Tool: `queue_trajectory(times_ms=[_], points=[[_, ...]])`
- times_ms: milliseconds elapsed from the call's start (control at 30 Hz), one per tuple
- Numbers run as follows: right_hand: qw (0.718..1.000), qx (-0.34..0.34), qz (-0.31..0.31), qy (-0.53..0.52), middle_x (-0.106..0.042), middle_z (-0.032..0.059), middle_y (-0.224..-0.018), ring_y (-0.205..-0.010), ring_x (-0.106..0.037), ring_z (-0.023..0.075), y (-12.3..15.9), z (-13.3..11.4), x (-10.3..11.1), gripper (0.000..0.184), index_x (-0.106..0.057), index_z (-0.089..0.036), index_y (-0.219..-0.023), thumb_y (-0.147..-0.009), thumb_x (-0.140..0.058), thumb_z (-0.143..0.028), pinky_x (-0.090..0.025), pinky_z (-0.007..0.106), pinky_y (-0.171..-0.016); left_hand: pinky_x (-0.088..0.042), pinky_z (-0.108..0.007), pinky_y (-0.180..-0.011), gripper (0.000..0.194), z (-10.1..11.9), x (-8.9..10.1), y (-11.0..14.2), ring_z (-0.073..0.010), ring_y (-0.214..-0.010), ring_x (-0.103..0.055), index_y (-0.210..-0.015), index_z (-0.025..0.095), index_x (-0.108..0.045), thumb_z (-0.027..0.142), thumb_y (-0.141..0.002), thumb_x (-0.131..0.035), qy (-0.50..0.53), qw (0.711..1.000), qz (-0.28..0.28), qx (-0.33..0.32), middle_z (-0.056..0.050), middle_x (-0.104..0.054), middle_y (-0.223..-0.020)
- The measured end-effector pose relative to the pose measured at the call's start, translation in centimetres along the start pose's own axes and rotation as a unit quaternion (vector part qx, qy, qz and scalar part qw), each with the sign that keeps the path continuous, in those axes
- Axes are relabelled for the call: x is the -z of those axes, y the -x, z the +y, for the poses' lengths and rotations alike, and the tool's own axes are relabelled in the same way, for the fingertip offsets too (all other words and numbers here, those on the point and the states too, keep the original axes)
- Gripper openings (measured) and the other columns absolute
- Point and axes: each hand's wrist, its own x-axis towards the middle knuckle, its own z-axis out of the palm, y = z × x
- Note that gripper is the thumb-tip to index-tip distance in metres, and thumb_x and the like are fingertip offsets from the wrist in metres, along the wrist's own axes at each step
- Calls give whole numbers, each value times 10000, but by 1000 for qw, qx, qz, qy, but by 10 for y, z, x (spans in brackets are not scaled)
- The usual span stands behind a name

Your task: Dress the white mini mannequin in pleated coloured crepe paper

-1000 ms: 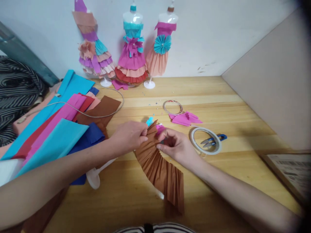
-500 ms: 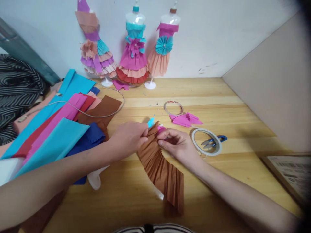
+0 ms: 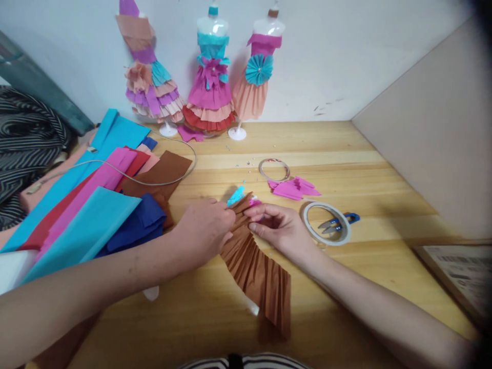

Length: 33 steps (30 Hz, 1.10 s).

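Pinching the pleated brown paper (image 3: 258, 271) over the tabletop (image 3: 365, 184), left hand (image 3: 203, 230) and right hand (image 3: 277, 225) nearly meet; the left forearm (image 3: 115, 274) covers more of the white stand (image 3: 152, 293) than before. A tape roll (image 3: 305, 225) encircles the snips' (image 3: 335, 225) blades.

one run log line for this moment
left hand: grip on brown pleated paper | right hand: at its inner edge | right of hands: white tape roll, blue-handled snips | behind: three paper-dressed figures
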Motion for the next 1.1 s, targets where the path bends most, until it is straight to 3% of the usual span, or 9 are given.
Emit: queue_trajectory(times_ms=[133,333,533,667,767,967,1100], points=[[999,30,7,37,-679,23,-732,-662,-612,129,0,4,0,209,-706,-171,-822,-625,-744,-227,-488,261,-638,-441,-351,-711,184,0,-2,0,-249,-854,-602,-808,127,-654,175,-864,-486,-3,1000,1,5,-110,-676,-851],[986,99,21,133,-674,45,-760,-672,-618,152,4,2,0,159,-679,-172,-878,-746,-654,-257,-499,274,-616,-431,-333,-669,175,-2,-5,-1,-235,-799,-598,-763,138,-640,179,-829,-483,13,1000,15,20,-103,-663,-796],[902,278,-6,329,-596,48,-753,-646,-558,140,10,-12,5,136,-671,-185,-903,-826,-566,-145,-462,259,-562,-425,-330,-685,149,-4,-5,-2,-222,-795,-594,-826,147,-607,173,-834,-461,31,999,23,20,-85,-665,-820],[879,307,-47,361,-597,64,-814,-716,-576,156,7,-12,8,179,-674,-200,-916,-848,-524,-129,-477,269,-599,-413,-315,-665,105,-2,-2,-2,-214,-786,-589,-837,153,-590,167,-833,-486,32,999,10,31,-78,-657,-825],[893,280,-28,352,-579,47,-751,-678,-553,151,8,-14,8,125,-635,-191,-807,-844,-526,-144,-450,266,-592,-409,-322,-677,78,-1,0,-2,-224,-810,-584,-839,154,-583,179,-843,-509,37,999,1,32,-79,-655,-845],[934,123,-29,334,-506,-33,-602,-494,-404,98,13,-13,5,115,-499,-203,-707,-779,-589,-192,-332,238,-496,-388,-320,-686,67,-4,-1,0,-216,-818,-574,-836,163,-572,199,-860,-521,48,998,-3,39,-65,-643,-844],[968,87,-31,233,-505,-23,-643,-541,-425,105,9,0,3,159,-476,-203,-684,-746,-620,-235,-345,235,-511,-376,-304,-679,37,-5,-4,0,-197,-809,-558,-836,166,-566,185,-848,-537,57,998,17,22,-48,-625,-842]])
